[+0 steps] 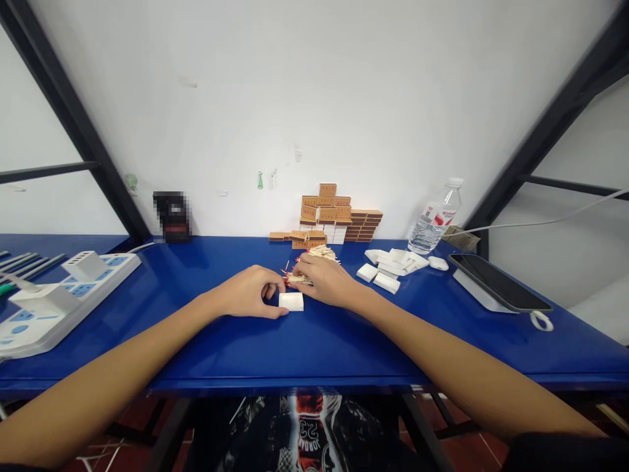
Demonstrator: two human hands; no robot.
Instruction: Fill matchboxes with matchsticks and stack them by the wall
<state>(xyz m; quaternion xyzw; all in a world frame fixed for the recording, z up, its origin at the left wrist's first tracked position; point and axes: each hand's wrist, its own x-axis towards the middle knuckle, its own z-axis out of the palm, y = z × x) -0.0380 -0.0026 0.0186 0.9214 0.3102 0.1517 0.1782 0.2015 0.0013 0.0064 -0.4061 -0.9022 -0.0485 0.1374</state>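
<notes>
A small white matchbox tray [291,301] lies on the blue table in front of me. My left hand [253,292] is curled at its left end, the thumb along the near edge and the forefinger at the far edge. Just beyond the tray is a pile of red-tipped matches [322,252]. My right hand [322,278] reaches over this pile from the right, its fingers bent down and closed on some matches [299,280]. The palm hides part of the pile.
Stacked matchboxes [327,213] stand against the wall. More white trays [393,265] lie to the right, near a water bottle [435,219], an earphone case [438,263] and a propped phone [498,282]. A power strip [113,269] occupies the left.
</notes>
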